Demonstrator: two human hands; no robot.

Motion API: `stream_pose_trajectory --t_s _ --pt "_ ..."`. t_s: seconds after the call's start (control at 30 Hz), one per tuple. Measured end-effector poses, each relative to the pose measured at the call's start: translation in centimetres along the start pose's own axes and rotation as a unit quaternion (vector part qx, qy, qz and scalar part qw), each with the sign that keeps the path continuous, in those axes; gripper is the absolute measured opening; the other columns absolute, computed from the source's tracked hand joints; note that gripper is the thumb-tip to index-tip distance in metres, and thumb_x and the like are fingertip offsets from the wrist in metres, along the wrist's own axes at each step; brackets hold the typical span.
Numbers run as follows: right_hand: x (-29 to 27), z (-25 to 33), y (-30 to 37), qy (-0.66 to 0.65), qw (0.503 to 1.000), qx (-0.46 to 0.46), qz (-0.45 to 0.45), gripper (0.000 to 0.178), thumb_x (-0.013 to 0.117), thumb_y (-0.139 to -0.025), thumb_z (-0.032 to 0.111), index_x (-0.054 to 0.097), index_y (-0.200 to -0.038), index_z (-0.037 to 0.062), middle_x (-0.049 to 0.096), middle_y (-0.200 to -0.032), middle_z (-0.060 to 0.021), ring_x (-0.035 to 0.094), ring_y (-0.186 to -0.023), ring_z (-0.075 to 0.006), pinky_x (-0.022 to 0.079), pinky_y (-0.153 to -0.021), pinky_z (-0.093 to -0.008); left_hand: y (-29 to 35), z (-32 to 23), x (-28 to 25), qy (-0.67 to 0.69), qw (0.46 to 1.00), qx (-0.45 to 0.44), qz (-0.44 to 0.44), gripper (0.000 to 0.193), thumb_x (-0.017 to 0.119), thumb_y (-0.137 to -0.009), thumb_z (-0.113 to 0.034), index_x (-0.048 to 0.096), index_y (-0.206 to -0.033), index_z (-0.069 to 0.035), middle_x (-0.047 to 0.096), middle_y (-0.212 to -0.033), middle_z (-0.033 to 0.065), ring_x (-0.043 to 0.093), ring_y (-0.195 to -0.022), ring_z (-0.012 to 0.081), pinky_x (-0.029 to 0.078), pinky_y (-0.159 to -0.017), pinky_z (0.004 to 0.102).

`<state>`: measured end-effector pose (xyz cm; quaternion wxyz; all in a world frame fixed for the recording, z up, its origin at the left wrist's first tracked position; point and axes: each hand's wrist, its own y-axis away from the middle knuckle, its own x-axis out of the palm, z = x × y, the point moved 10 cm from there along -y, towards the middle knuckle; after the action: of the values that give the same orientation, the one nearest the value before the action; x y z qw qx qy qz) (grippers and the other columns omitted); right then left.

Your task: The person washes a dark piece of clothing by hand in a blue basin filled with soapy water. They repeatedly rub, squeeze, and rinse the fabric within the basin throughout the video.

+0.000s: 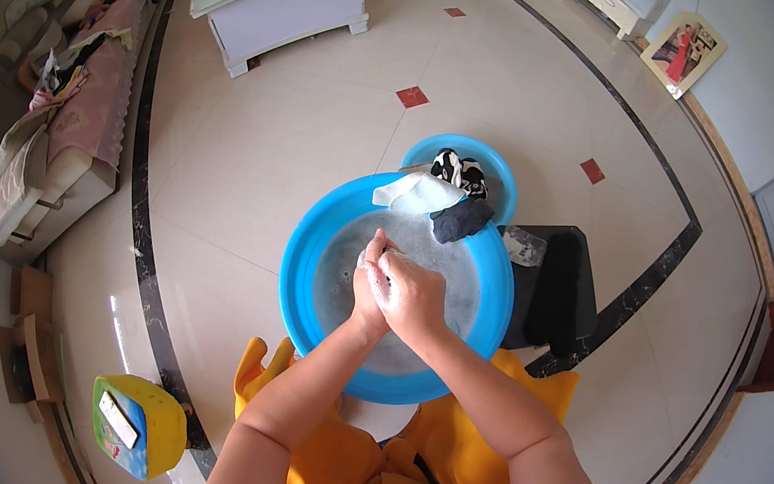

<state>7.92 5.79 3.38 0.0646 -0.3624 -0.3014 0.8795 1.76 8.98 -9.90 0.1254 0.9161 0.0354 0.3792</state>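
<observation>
A large blue basin (300, 259) of soapy grey water (344, 256) stands on the floor between my knees. Over it, my left hand (367, 290) and my right hand (415, 297) are pressed together, with white suds on the skin. The right fingers are curled against the left palm; whatever they may hold between them is hidden. Draped on the basin's far rim are a white cloth (418, 192) and a dark grey cloth (460, 221). Behind it, a smaller blue basin (508, 182) has a black-and-white patterned cloth (460, 172) in it.
Right of the basin sits a black board-like item (557, 289) with a clear packet (523, 246) on it. A yellow bucket-like stool (164, 435) at lower left bears a phone (119, 420). Farther off are a white table (281, 13) and a sofa (63, 181) strewn with clothes.
</observation>
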Motion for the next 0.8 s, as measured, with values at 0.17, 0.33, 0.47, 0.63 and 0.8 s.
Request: stream_pose_trajectory --t_s 0.17,0.33,0.47,0.63,0.8 --pt "-1.0 -1.9 -1.1 0.002 0.999 0.038 -0.001 0.02 0.063 -0.081 0.017 0.051 -0.069 0.007 0.055 -0.061 -0.0104 0.057 -0.054 -0.0295 0.043 -0.046 -0.0378 1.5 -0.6 1.5 -0.011 0.998 0.045 -0.04 0.025 0.039 -0.098 -0.029 0.052 -0.104 -0.009 0.057 -0.096 0.0017 0.055 -0.089 0.0131 0.046 -0.078 0.0285" --pt "-1.5 -4.0 -1.7 -0.041 0.996 0.081 -0.012 0.02 0.062 -0.083 0.01 0.05 -0.069 0.0015 0.053 -0.063 -0.017 0.054 -0.056 -0.0351 0.04 -0.048 -0.0396 1.6 -1.2 3.0 -0.059 0.997 0.035 0.021 0.024 0.041 -0.096 -0.026 0.057 -0.093 -0.008 0.059 -0.087 0.0006 0.056 -0.082 0.0095 0.045 -0.071 0.0259" --pt "-1.9 -6.0 -2.2 -0.023 0.993 0.108 -0.027 0.024 0.059 -0.086 0.017 0.05 -0.07 0.0012 0.055 -0.063 -0.0178 0.055 -0.058 -0.0376 0.04 -0.049 -0.0422 1.7 -1.3 3.7 -0.069 0.997 0.027 0.033 0.025 0.043 -0.096 -0.028 0.056 -0.088 -0.008 0.057 -0.081 -0.0001 0.054 -0.074 0.0088 0.044 -0.066 0.0254" --pt "-0.7 -9.8 -1.5 -0.17 0.951 0.256 0.011 0.031 0.058 -0.088 0.026 0.054 -0.073 -0.0004 0.053 -0.058 -0.0183 0.054 -0.055 -0.0343 0.04 -0.052 -0.0397 2.0 0.1 2.8 0.001 0.999 -0.035 -0.01 0.031 0.046 -0.093 -0.042 0.053 -0.084 -0.013 0.053 -0.073 -0.001 0.05 -0.062 0.0098 0.037 -0.051 0.0249" --pt "-0.3 -9.6 -1.6 -0.215 0.936 0.268 0.072 0.031 0.069 -0.081 0.029 0.056 -0.076 0.0008 0.055 -0.062 -0.0052 0.055 -0.062 -0.0148 0.043 -0.057 -0.0289 0.8 -1.1 0.6 0.007 0.996 -0.041 -0.078 0.035 0.045 -0.091 -0.049 0.052 -0.095 -0.016 0.056 -0.081 -0.0014 0.055 -0.07 0.0107 0.036 -0.051 0.0243"
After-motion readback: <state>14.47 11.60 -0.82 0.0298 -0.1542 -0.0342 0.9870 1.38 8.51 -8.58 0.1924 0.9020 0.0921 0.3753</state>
